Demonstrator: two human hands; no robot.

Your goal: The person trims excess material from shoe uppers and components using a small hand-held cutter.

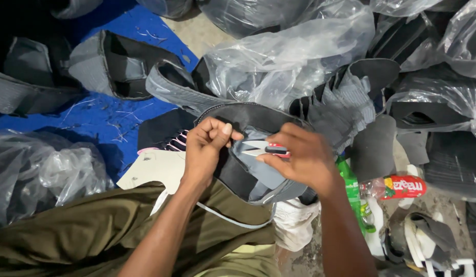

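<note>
My left hand (207, 149) pinches the rim of a black and grey shoe upper (253, 174) held over my lap. My right hand (302, 156) grips small thread snips (266, 150) with a red and black handle. Their metal blades point left at the grey lining inside the upper, close to my left thumb. The lower part of the upper is hidden behind my hands.
Clear plastic bags (284, 56) full of shoe uppers lie behind and at both sides. Loose grey and black uppers (120, 64) rest on a blue sheet (102, 120) strewn with thread ends. A green plastic bottle (353, 192) and a clear bottle with a red label (402, 187) lie at right.
</note>
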